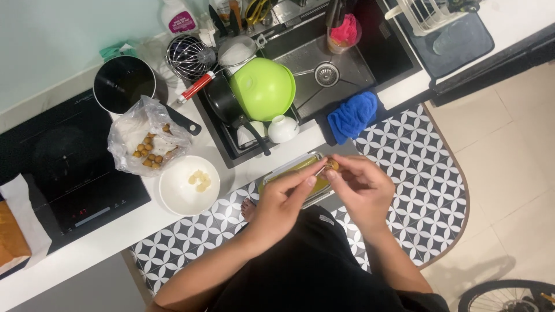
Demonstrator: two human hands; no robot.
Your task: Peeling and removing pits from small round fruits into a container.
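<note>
near frame centre, right hand (363,186) pinches a small brown fruit (332,164) over a tray (289,171); left hand (284,199) grips a thin pick (319,170). best to keep peeling above the tray.

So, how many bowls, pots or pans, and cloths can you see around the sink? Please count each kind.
Bowls: 3 (white bowl, green bowl, small white bowl)
Pots or pans: 2 (black pot, black pan)
Cloths: 1 (blue cloth)
Total: 6
</note>
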